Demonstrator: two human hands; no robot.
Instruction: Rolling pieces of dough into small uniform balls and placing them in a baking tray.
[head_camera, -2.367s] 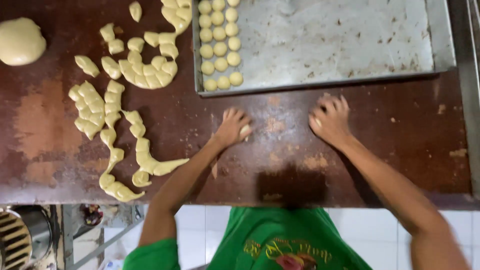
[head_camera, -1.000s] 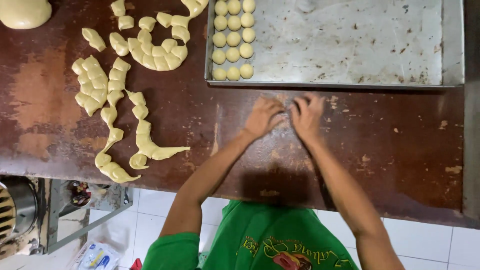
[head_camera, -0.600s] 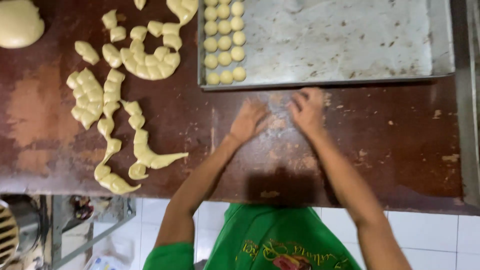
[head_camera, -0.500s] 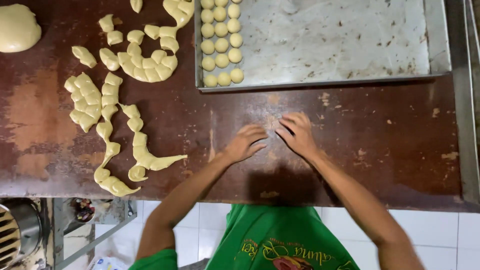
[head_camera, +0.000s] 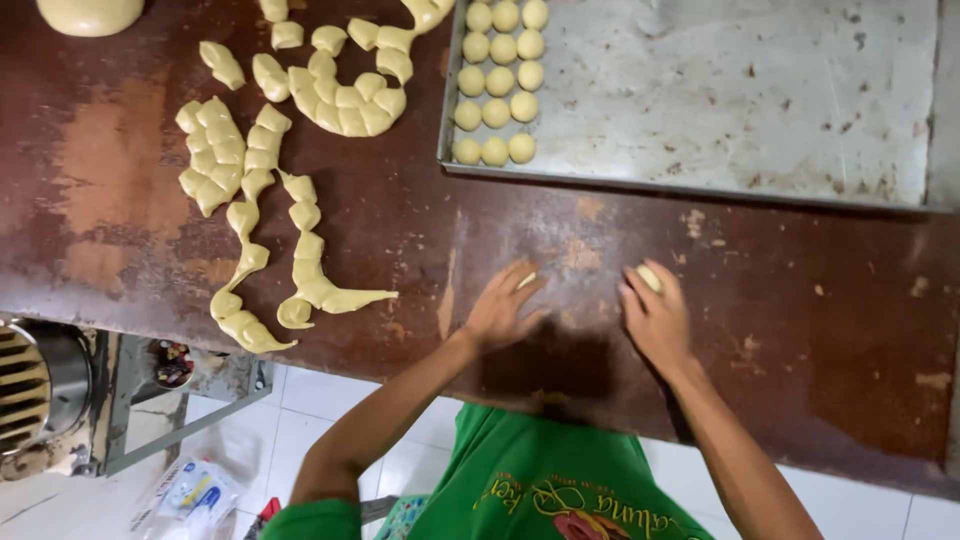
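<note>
1. The left hand (head_camera: 500, 308) lies flat, palm down, on the brown bench (head_camera: 420, 230), fingers spread; a small dough piece (head_camera: 527, 281) peeks out under its fingertips, pressed rather than gripped.
2. The right hand (head_camera: 655, 312) is also palm down on the bench, well apart from the left, with a dough ball (head_camera: 649, 276) showing at its fingertips, covered but not clenched.
3. Beyond both hands sits a metal tray (head_camera: 740, 90), mostly bare, with rows of dough balls (head_camera: 497, 78) in its left corner.
4. Left of the tray, cut dough strips (head_camera: 300, 180) lie in curved chains on the bench.
5. A large dough lump (head_camera: 90, 14) sits at the far left corner.
6. The person wears a green shirt (head_camera: 540, 480).
</note>
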